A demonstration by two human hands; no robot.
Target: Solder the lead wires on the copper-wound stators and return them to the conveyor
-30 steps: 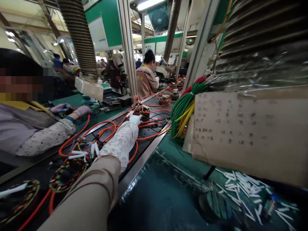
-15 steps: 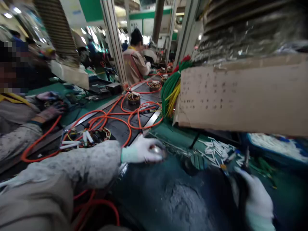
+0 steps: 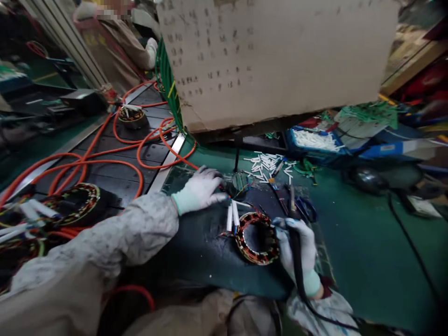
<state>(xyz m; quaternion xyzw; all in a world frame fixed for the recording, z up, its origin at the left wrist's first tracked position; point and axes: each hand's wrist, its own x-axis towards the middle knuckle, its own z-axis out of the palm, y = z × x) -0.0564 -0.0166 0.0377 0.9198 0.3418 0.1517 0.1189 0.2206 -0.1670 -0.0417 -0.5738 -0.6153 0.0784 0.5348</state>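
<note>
My right hand point(image 3: 299, 245), in a white glove, grips a soldering iron point(image 3: 294, 210) whose black cable runs down past the wrist. Just left of it, a stator ring point(image 3: 248, 255) with copper windings lies on the dark mat point(image 3: 203, 261). White sleeves point(image 3: 232, 215) stick out from the ring's upper left side. Further up the mat, my gloved left hand point(image 3: 199, 189) has its fingers bent beside a small dark green reel point(image 3: 241, 183). Its fingertips close on something too small to make out. Whether it touches the reel is unclear.
Loose white tubes point(image 3: 266, 165) lie behind the reel, near blue-handled scissors point(image 3: 308, 209). A large cardboard sheet point(image 3: 280, 60) hangs over the bench's back. Left are orange cords point(image 3: 138, 175) and another stator point(image 3: 84, 200) on the conveyor. A blue bin point(image 3: 292, 144) holds white tubes. A co-worker point(image 3: 112, 51) sits beyond.
The view has swung right and down. My left hand has come up to the reel. My right hand has moved in beside the stator ring, which I cannot make out in the blurred earlier frame.
</note>
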